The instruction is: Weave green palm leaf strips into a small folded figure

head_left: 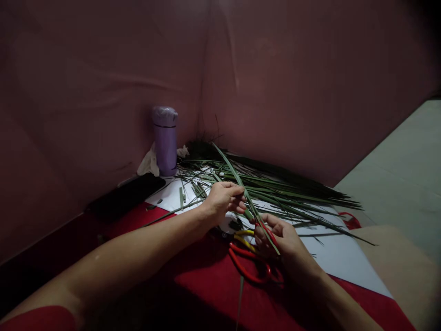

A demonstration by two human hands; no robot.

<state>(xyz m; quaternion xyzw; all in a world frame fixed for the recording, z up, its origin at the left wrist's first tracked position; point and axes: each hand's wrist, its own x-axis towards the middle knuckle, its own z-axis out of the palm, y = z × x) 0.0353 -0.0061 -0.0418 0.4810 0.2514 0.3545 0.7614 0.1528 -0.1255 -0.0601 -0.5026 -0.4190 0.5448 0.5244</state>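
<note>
1. Red sleeve (37,319) fills the near left corner, and the bare forearm runs from it over the dark red cloth (193,285) that covers the surface.
2. The left hand (223,200) has thumb and fingertips pinched shut on a long narrow green leaf strip (234,174), about midway along it.
3. The right hand (282,239), palm up near the cloth's middle, has its fingers curled closed around the strip's lower end.
4. Red-handled scissors (248,269) lie on the cloth just under the right hand, beside a yellow-handled tool (244,240).
5. A white paper sheet (330,255) lies over the cloth's far right part and bears a loose pile of green leaves (285,188).
6. At the far left corner stand a purple cylindrical flask (165,140), a crumpled white tissue (148,163) and a flat black object (127,195).
</note>
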